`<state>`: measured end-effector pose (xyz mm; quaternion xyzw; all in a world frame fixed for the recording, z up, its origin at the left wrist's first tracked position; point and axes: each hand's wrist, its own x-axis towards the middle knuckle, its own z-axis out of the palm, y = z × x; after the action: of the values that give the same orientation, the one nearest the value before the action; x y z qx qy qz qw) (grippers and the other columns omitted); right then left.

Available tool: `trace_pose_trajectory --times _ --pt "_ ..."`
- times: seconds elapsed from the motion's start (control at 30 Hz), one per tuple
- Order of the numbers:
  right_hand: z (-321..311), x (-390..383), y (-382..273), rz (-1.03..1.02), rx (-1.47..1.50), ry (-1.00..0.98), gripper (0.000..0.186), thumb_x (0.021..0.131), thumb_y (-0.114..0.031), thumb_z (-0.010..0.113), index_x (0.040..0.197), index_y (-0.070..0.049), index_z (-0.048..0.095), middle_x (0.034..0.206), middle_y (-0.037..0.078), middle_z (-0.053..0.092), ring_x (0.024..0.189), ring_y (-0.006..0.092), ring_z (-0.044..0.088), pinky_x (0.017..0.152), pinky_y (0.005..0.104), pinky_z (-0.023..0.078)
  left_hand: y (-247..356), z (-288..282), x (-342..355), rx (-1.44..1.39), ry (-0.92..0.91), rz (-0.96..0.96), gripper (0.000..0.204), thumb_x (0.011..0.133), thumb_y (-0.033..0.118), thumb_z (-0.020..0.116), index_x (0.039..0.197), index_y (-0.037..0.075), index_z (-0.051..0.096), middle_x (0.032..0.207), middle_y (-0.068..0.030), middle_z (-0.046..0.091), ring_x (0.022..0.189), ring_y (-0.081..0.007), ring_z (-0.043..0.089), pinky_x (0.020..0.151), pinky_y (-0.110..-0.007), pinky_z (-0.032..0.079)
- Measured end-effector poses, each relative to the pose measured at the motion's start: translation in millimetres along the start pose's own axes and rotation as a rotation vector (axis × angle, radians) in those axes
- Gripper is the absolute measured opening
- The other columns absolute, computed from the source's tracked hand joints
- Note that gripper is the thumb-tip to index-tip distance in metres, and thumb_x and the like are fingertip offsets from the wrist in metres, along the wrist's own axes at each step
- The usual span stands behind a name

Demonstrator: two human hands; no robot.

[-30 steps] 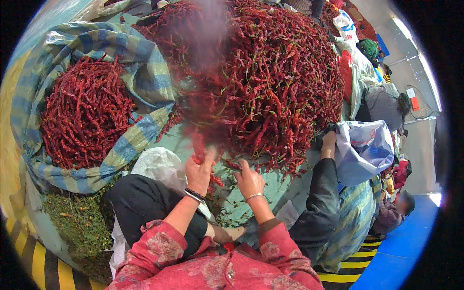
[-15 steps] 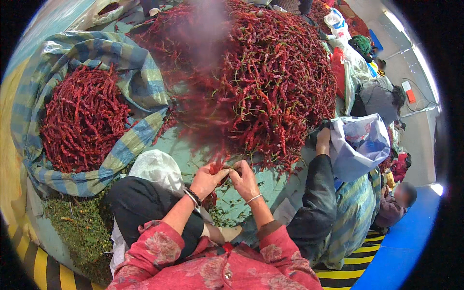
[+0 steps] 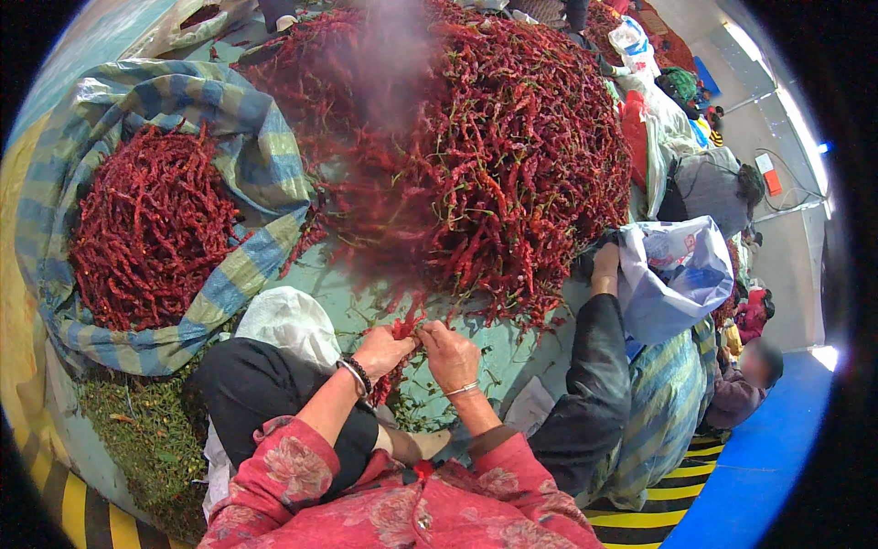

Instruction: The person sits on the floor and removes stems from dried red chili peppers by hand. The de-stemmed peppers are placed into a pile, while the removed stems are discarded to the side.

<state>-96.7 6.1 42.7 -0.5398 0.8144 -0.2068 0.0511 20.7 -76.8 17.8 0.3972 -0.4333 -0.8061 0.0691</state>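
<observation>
My left hand [image 3: 381, 353] grips a bunch of red dried chillies [image 3: 403, 327], some of them dangling beneath the hands over scattered green stems [image 3: 422, 412]. My right hand [image 3: 447, 355] is closed in a pinch right beside the left, at the top of the bunch; what exactly its fingertips hold is too small to name. Beyond both hands rises a large heap of red chillies [image 3: 521, 156], partly hidden by a hazy blur. On the left, a blue checked sack [image 3: 256, 128] with rolled edges holds more chillies [image 3: 146, 229].
My bent legs frame the hands. A white sack [image 3: 288, 320] lies by my left knee, above discarded green stems [image 3: 142, 439]. A white bag [image 3: 672, 302] stands at right on a checked sack [image 3: 654, 412]. Co-workers [image 3: 745, 389] sit along the right, beside blue flooring [image 3: 759, 457] and striped edging.
My hands have come together on the chillies and moved a little lower in the picture. A second ago they were apart, with the right hand farther right and higher.
</observation>
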Motion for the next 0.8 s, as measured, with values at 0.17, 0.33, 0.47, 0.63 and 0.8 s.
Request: trace_pose_trajectory --times 0.17,0.33,0.47,0.63,0.8 --pt "9 -5 4 0.114 0.061 -0.046 0.016 0.083 -0.028 0.059 0.079 -0.013 0.057 0.063 0.009 0.06 0.056 0.0282 0.059 0.046 0.0387 0.043 1 -1 -1 0.026 -0.011 -0.048 0.015 0.081 0.016 0.06 0.071 0.005 0.057 0.063 0.0019 0.052 0.055 -0.0081 0.043 0.051 -0.026 0.033" --pt "11 -2 14 0.56 0.853 -0.202 0.021 0.084 -0.024 0.06 0.077 -0.005 0.058 0.059 0.002 0.056 0.052 0.0134 0.054 0.048 0.0294 0.041 10 5 -6 0.023 -0.033 -0.028 0.015 0.082 0.018 0.06 0.072 0.007 0.055 0.06 0.0032 0.049 0.053 -0.0073 0.042 0.049 -0.025 0.032" --pt "-12 4 14 0.456 0.718 -0.324 0.018 0.086 -0.023 0.059 0.082 -0.005 0.062 0.064 -0.002 0.056 0.051 0.0037 0.045 0.044 0.02 0.035 4 5 -8 -0.064 -0.115 -0.085 0.013 0.085 0.021 0.06 0.08 0.009 0.055 0.058 0.0057 0.044 0.05 -0.0056 0.039 0.046 -0.023 0.029" --pt "-30 -6 6 0.258 0.587 -0.244 0.019 0.087 -0.02 0.057 0.084 -0.001 0.055 0.063 0.006 0.054 0.058 0.0094 0.051 0.054 0.0295 0.043 4 6 -13 -0.163 -0.332 -0.126 0.016 0.085 0.024 0.062 0.082 0.011 0.055 0.056 0.0076 0.041 0.047 -0.0039 0.034 0.043 -0.022 0.024" --pt "-16 -18 19 0.419 0.744 -0.196 0.025 0.091 -0.025 0.051 0.08 -0.003 0.049 0.058 0.006 0.05 0.053 0.0121 0.046 0.049 0.0315 0.039 13 11 -26 0.149 -0.418 0.128 0.017 0.086 0.022 0.062 0.079 0.007 0.061 0.068 0.0031 0.054 0.059 -0.0049 0.047 0.052 -0.023 0.036"
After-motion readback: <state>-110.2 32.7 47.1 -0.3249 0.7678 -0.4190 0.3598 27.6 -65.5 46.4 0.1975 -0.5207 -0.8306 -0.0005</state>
